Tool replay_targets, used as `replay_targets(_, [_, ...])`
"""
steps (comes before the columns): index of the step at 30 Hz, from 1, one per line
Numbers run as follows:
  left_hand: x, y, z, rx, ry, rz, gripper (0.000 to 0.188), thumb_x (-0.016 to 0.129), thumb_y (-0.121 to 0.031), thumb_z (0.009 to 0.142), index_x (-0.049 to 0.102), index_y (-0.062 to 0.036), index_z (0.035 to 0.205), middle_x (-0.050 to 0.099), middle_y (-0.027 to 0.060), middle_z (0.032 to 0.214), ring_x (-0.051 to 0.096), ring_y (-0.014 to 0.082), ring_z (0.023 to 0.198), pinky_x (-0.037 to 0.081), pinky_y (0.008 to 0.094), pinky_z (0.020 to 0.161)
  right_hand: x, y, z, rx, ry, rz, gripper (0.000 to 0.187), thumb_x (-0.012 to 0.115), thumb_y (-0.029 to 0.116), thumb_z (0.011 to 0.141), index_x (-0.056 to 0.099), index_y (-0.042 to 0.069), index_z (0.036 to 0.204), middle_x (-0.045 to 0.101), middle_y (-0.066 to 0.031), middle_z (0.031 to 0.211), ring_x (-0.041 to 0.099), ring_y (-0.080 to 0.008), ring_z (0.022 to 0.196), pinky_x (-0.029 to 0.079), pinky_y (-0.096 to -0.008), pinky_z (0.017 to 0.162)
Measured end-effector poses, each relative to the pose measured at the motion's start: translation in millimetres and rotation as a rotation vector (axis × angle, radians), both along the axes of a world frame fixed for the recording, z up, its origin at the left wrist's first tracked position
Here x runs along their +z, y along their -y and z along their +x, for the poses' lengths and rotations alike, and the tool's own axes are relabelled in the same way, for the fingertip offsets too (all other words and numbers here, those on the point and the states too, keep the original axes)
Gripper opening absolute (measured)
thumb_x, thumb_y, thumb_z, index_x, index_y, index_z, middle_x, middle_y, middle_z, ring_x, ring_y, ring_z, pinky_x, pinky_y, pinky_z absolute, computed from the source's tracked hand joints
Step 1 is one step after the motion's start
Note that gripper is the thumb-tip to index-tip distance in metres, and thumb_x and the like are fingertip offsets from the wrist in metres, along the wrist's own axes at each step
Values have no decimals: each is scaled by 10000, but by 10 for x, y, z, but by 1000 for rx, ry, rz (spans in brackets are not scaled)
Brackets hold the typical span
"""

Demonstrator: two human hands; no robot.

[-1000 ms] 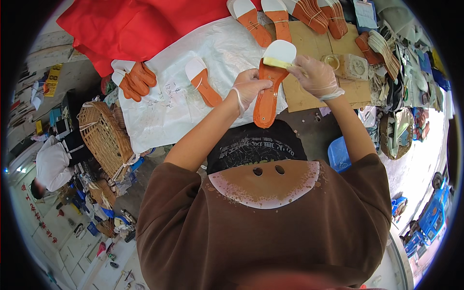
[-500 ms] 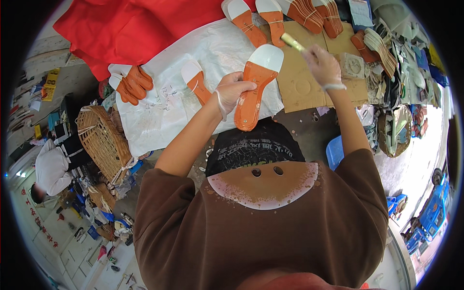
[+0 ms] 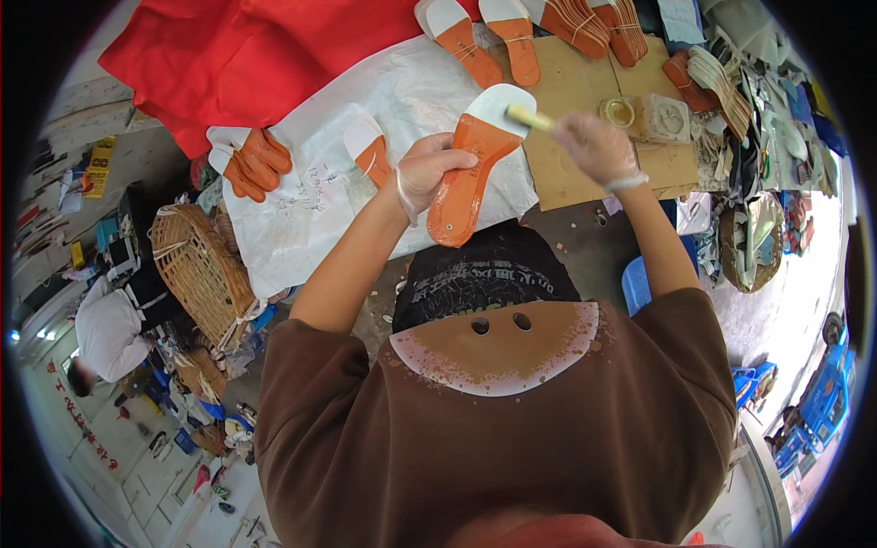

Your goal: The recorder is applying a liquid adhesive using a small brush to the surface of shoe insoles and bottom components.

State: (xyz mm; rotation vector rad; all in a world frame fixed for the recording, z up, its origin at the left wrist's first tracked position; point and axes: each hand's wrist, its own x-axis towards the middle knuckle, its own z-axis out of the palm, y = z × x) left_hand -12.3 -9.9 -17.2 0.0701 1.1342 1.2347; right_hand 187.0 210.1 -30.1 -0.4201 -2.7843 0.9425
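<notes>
My left hand [image 3: 427,172], in a thin see-through glove, is closed on the edge of an orange shoe insole [image 3: 466,178] with a white forefoot, thumb on top. The insole is tilted, its white end pointing away from me and its heel toward my lap. My gloved right hand [image 3: 598,146], smeared by motion, is closed around a pale yellow brush [image 3: 533,118]. The brush's tip lies over the right side of the white forefoot; whether it touches is hard to tell. Beyond that hand, a small jar [image 3: 618,112] stands beside a whitish block [image 3: 663,119].
White sheeting [image 3: 274,233] and brown cardboard [image 3: 566,178] cover the table. Bundled insoles lie at the far edge [image 3: 575,27] and left [image 3: 251,163]. Red cloth [image 3: 219,64] covers the far left. A wicker basket [image 3: 203,265] stands left; another person [image 3: 108,333] is beyond it.
My right hand has brought the brush left and down, from beyond the insole onto its white forefoot. The jar has come into view. My left hand and the insole have shifted slightly left.
</notes>
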Motion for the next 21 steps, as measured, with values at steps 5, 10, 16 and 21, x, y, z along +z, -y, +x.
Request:
replay_targets(5, [-33,7,21,7,-52,-61,277,635,-53,823,571,55,1071,646,134,916,662,190,746,565,317,658,-26,-72,-142,-249,5,167,238,632,326,897,592,92,908,630,-138,806,626,-345,716,489,-435,605])
replay_targets(10, [64,-34,38,-124,-267,-68,252,600,-92,853,589,27,1075,640,93,852,644,148,749,536,289,645,-306,-211,-136,-341,87,279,283,604,396,897,593,117,942,630,-123,802,625,-351,721,498,-461,608])
replay_targets(16, [53,107,-20,-508,-1928,-3,64,612,-88,760,589,-49,805,626,89,732,600,238,620,460,369,686,67,58,-168,-511,-34,-355,263,610,307,925,622,47,880,573,-84,690,526,-193,603,435,-337,589])
replay_targets(21, [105,150,-189,-540,-2513,257,57,604,-96,720,556,-119,741,502,33,617,529,180,546,378,304,626,400,545,-227,-375,12,-577,269,631,268,925,611,3,881,521,-27,671,437,-87,604,377,-268,559])
